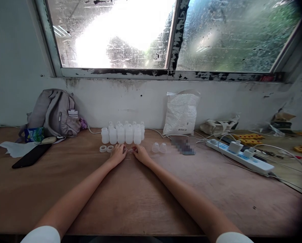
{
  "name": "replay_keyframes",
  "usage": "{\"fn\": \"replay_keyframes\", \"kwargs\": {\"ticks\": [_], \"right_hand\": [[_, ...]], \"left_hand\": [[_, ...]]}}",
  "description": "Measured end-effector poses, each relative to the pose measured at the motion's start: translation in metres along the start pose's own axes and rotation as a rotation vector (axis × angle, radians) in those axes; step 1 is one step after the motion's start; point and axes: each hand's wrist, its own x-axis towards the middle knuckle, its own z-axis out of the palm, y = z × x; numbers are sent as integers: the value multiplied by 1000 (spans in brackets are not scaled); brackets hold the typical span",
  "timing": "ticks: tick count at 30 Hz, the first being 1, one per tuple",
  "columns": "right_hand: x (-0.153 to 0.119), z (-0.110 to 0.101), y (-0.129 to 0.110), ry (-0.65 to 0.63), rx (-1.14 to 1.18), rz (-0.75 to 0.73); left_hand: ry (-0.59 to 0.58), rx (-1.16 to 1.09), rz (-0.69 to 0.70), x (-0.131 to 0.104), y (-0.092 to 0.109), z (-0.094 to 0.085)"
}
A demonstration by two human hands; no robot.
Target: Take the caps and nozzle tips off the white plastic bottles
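Observation:
My left hand [118,154] and my right hand [140,153] meet close together over the table, fingers pinched. Between their fingertips is a small clear piece [130,151], too small to tell its kind. Just behind the hands, white translucent bottles [121,135] stand upright in rows; those at the back carry clear pointed tops. Two white rings [103,149] lie beside my left hand, to its left. To the right of my right hand, two clear domed caps [155,147] rest on the tabletop.
The wooden table [130,202] meets a wall below a window. At left are a grey backpack [52,113], a black phone [31,156] and white tissue [18,148]. A white plastic bag [181,113] leans on the wall. At right lie a power strip [242,157], cables and yellow tools [249,139].

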Motion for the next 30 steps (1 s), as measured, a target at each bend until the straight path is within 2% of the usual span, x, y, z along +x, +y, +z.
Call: {"fn": "replay_keyframes", "kwargs": {"ticks": [6, 10, 13, 16, 19, 22, 26, 30], "right_hand": [[-2, -4, -6, 13, 7, -3], [-3, -7, -9, 30, 28, 6], [-2, -8, -10, 46, 44, 28], [-2, -9, -12, 57, 64, 48], [-2, -11, -14, 67, 85, 63], [-2, -13, -16, 76, 107, 76], [-3, -15, -18, 79, 146, 92], [-5, -16, -17, 86, 198, 128]], "left_hand": [[28, -2, 13, -3, 3, -1], [140, -29, 54, 2, 5, -13], [252, 3, 72, 19, 4, -32], [333, 60, 10, 47, -1, -53], [352, 100, -72, 74, -7, -66], [316, 126, -156, 92, -11, -66], [283, 103, -220, 94, -11, -59], [405, 20, -216, 85, -4, -64]]}}
